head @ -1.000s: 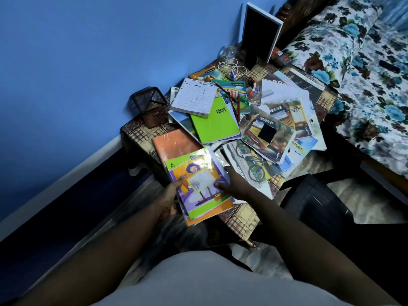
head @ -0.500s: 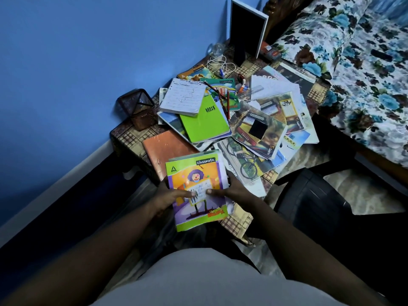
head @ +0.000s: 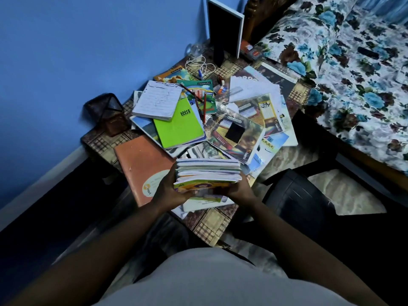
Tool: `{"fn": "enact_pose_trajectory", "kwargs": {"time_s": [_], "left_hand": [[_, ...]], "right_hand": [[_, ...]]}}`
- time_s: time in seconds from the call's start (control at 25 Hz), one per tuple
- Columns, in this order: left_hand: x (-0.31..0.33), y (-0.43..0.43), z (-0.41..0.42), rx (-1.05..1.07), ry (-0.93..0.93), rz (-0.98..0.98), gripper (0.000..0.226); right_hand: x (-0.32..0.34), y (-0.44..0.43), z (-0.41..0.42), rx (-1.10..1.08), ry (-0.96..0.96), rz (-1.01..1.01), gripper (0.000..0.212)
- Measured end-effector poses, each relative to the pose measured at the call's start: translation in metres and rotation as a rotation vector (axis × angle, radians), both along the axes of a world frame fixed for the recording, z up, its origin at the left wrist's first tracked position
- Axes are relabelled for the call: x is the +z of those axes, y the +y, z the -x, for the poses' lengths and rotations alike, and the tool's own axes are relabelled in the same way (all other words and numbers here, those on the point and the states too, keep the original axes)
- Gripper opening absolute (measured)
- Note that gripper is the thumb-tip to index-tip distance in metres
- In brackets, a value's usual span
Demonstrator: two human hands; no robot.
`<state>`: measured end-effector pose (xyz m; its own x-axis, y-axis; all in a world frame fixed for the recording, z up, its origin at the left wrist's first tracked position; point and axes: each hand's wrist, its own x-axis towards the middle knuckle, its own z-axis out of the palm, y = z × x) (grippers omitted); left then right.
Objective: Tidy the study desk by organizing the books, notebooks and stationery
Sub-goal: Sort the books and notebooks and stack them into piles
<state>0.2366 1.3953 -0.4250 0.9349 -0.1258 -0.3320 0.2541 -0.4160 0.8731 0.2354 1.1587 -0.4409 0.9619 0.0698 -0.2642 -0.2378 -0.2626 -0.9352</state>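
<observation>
A stack of notebooks [head: 207, 173] stands on edge near the desk's front, page edges up, a green and purple cover facing me. My left hand [head: 170, 191] grips its left end and my right hand [head: 239, 191] its right end. Beside it lies an orange book [head: 141, 164]. Behind, a lime green notebook [head: 178, 124] lies under an open lined notepad [head: 157, 100]. Pencils [head: 199, 102] rest on a green Classmate notebook [head: 201, 91]. Accordion-cover books [head: 238, 133] and loose papers [head: 254, 85] spread to the right.
A mesh pen holder [head: 108, 113] stands at the desk's left corner by the blue wall. A dark framed panel [head: 223, 29] stands at the back with a white cable [head: 198, 65]. A black chair [head: 295, 202] sits right of the desk [head: 209, 221], a floral bed [head: 353, 62] beyond.
The stack lay flat in my hands with its cover up; it is now tipped upright on edge, lifted slightly toward the desk's middle. More of the orange book shows.
</observation>
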Motion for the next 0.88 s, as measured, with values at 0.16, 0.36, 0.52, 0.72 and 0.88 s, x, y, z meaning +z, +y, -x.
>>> {"fn": "enact_pose_trajectory", "kwargs": {"time_s": [0.16, 0.36, 0.52, 0.72, 0.88], "left_hand": [[0.000, -0.009, -0.006, 0.048, 0.033, -0.025, 0.097], [0.007, -0.015, -0.024, -0.028, 0.021, -0.019, 0.085], [-0.001, -0.025, -0.026, -0.094, 0.132, 0.099, 0.073], [-0.019, -0.015, 0.009, -0.249, 0.181, 0.033, 0.084], [-0.018, 0.018, 0.024, -0.695, -0.137, -0.383, 0.093]], "right_hand": [[-0.011, -0.003, -0.004, 0.069, 0.061, 0.016, 0.060], [-0.001, -0.011, -0.008, 0.028, 0.142, -0.131, 0.053], [-0.001, -0.006, 0.015, -0.228, 0.348, -0.463, 0.043], [-0.019, 0.009, 0.074, -0.480, 0.447, -0.535, 0.058], [-0.030, 0.031, 0.135, -0.731, 0.432, -0.569, 0.043]]}}
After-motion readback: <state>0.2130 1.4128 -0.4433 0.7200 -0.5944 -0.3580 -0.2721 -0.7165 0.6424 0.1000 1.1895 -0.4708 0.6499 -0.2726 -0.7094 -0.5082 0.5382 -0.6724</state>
